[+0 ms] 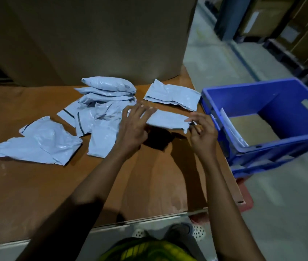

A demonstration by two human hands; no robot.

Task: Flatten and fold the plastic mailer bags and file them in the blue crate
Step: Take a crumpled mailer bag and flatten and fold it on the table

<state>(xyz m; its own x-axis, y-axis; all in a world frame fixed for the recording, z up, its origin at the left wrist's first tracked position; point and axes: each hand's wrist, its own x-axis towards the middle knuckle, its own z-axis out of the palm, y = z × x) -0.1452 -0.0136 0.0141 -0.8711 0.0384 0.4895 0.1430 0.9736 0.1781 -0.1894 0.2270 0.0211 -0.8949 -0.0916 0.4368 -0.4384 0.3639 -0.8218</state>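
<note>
1. Item in hand: one folded mailer bag (168,121), a narrow strip, lies crosswise between both hands above the far right part of the desk (36,185), just beside the blue crate (281,153). A dark shadow under it suggests it is lifted or only lightly resting.
2. Left hand (135,129): grip spread, fingers fairly straight and laid over the strip's left end. Whether the thumb sits beneath cannot be told.
3. Right hand (203,133): grip pinching the strip's right end between thumb and curled fingertips. That corner looks ragged and not square.
4. Judged step: closing off the fold before filing.
5. Recommended practice:
   - Press the strip down on the desk and run the flat left fingers along the crease toward the right, pushing trapped air out.
   - Square the ragged right corner before release, or the slick plastic is likely to spring open.
   - Carry it edge-on and stand it against the filed bag (232,130) already leaning on the crate's near-left wall.
6. Remaining stock: a flattened bag (172,95) lies just beyond the hands; a pile of loose bags (102,102) and a crumpled bag (40,142) lie to the left. Most of the work appears outstanding.
</note>
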